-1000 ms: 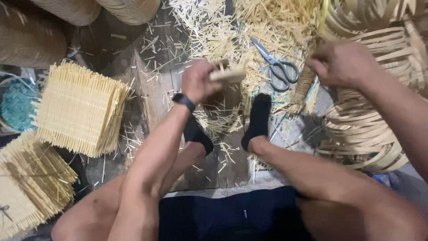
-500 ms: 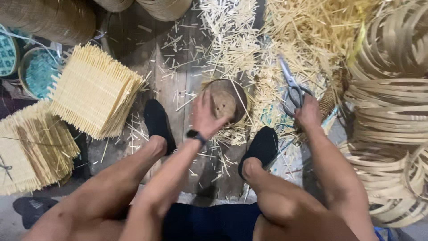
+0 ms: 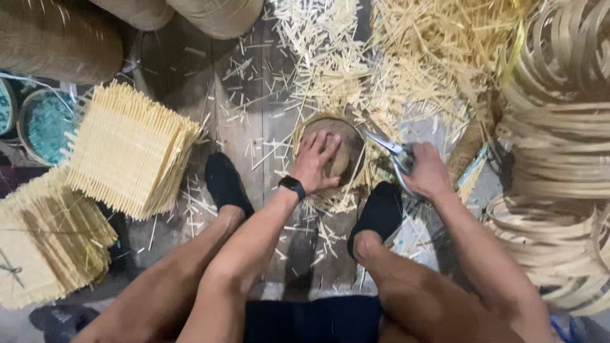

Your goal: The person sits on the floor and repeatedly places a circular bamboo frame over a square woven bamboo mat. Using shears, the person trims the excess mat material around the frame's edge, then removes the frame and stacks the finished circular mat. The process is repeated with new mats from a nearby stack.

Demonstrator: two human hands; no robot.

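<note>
My left hand (image 3: pixel 316 160) lies palm down on a round brown piece ringed by a bamboo hoop (image 3: pixel 333 152), which rests on the wooden floor between my feet. My right hand (image 3: pixel 427 170) grips a pair of scissors (image 3: pixel 393 152), whose blades point left toward the hoop's right edge. A black watch sits on my left wrist. Both feet wear black socks (image 3: pixel 225 184) and stand on either side of the hoop. Loose bamboo slivers (image 3: pixel 330 51) lie scattered all around it.
A stack of square woven bamboo mats (image 3: pixel 127 149) sits at the left, another (image 3: pixel 44 241) below it. Coiled bamboo hoops (image 3: pixel 559 159) pile up at the right. Round baskets (image 3: pixel 57 38) stand at the top left, and a teal woven piece (image 3: pixel 41 124) at the far left.
The view has shifted left. My right hand went from the hoops at the right down to the scissors on the floor and now grips them. My left hand now rests on the hoop.
</note>
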